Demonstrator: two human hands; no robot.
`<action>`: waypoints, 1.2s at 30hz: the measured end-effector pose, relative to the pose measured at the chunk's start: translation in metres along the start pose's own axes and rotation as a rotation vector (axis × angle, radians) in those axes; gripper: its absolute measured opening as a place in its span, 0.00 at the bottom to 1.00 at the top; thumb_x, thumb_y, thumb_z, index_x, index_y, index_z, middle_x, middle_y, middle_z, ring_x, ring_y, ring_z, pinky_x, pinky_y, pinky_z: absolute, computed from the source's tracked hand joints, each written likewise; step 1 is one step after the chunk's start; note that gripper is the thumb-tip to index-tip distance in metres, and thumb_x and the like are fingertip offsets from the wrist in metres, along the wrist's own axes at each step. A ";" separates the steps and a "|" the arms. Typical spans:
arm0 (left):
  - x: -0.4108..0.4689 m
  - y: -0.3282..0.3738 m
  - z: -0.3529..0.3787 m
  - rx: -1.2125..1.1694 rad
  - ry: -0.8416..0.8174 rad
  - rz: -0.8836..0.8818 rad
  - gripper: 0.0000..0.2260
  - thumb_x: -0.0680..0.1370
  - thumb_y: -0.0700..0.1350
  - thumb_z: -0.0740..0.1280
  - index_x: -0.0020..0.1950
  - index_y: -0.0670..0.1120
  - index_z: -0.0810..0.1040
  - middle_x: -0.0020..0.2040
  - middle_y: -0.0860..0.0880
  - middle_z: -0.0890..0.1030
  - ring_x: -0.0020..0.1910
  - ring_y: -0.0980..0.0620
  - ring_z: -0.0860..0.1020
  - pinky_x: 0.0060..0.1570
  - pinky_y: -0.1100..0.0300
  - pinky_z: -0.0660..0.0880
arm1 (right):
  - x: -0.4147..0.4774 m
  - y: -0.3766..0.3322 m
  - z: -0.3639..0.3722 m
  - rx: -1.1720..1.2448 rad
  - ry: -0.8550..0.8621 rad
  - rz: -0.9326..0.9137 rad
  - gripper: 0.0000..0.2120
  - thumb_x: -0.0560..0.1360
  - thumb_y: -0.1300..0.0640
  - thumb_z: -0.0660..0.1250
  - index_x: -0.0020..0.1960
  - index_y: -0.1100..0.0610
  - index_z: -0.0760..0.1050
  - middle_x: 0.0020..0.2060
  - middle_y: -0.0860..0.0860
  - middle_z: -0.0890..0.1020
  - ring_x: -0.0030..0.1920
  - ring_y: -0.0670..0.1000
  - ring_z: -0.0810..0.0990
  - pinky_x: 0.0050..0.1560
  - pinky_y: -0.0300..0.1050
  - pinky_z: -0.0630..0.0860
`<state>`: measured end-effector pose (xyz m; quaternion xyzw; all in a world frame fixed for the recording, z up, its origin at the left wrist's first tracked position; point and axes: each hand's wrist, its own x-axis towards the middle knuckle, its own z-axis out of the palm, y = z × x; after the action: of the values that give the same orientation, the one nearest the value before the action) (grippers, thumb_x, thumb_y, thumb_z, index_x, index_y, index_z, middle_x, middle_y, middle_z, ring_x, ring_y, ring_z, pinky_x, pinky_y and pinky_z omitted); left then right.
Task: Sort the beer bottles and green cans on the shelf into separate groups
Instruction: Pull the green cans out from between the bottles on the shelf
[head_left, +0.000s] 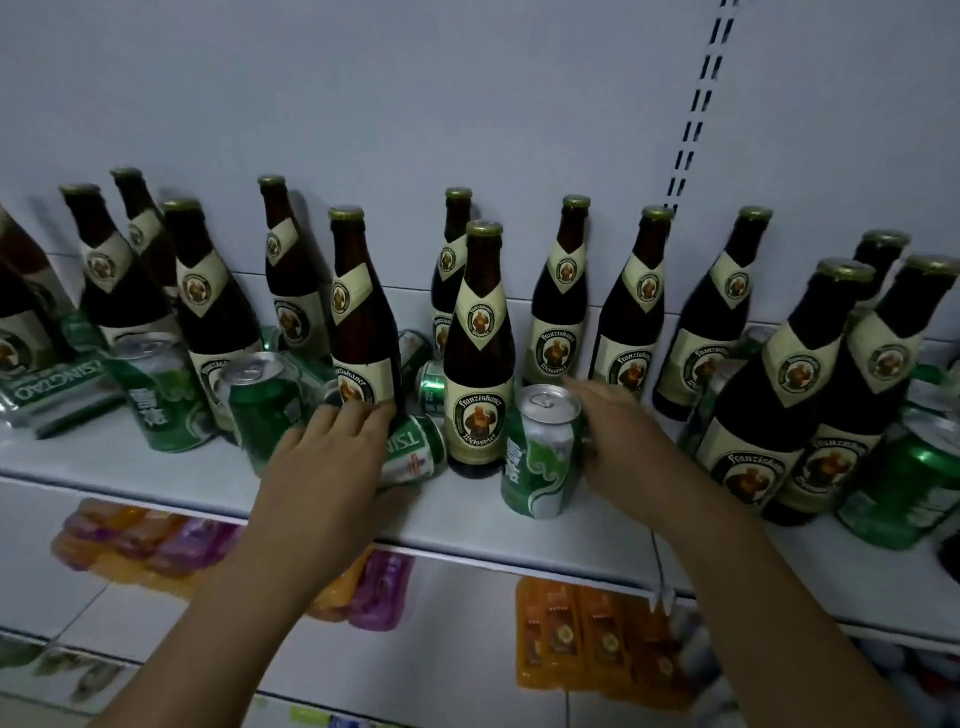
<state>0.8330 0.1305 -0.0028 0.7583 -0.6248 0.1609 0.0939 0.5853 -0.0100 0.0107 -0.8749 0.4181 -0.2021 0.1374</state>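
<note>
While both forearms reach over the white shelf (171, 480) edge, the right hand (631, 441), fingers spread and holding nothing, sits just right of an upright green can (540, 457). Left of that can, the left hand (332, 447) rests loosely on a toppled Tsingtao can (415, 449). Behind that can stand Franziskaner bottles (480, 353), more cans scattered among them.

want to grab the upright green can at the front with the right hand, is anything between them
Nothing visible is in the way. The right hand is right beside the upright green can, fingers open, at the can's right side. The nearest bottle stands on the can's left, away from the hand.
</note>
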 end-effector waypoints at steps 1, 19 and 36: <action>0.001 -0.002 0.003 0.002 0.009 0.019 0.37 0.69 0.62 0.75 0.73 0.47 0.73 0.61 0.48 0.80 0.57 0.43 0.77 0.50 0.49 0.76 | 0.002 -0.003 -0.001 -0.066 -0.007 0.028 0.33 0.75 0.64 0.69 0.76 0.45 0.67 0.71 0.46 0.73 0.72 0.54 0.66 0.71 0.50 0.63; -0.010 0.000 0.010 -0.876 0.147 0.046 0.32 0.75 0.46 0.76 0.75 0.52 0.66 0.66 0.56 0.70 0.66 0.63 0.71 0.63 0.73 0.67 | 0.010 0.016 0.009 -0.094 0.164 0.084 0.33 0.70 0.62 0.71 0.73 0.45 0.70 0.62 0.49 0.80 0.61 0.56 0.72 0.58 0.53 0.73; -0.013 0.015 0.027 -1.150 0.165 -0.092 0.32 0.72 0.52 0.72 0.73 0.67 0.64 0.67 0.65 0.67 0.65 0.73 0.69 0.56 0.73 0.74 | -0.015 0.022 0.020 0.570 0.280 0.222 0.36 0.74 0.56 0.77 0.76 0.44 0.63 0.66 0.40 0.77 0.67 0.42 0.76 0.69 0.53 0.75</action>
<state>0.8198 0.1301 -0.0335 0.5967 -0.5689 -0.1498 0.5458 0.5711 -0.0100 -0.0196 -0.7142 0.4525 -0.4127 0.3390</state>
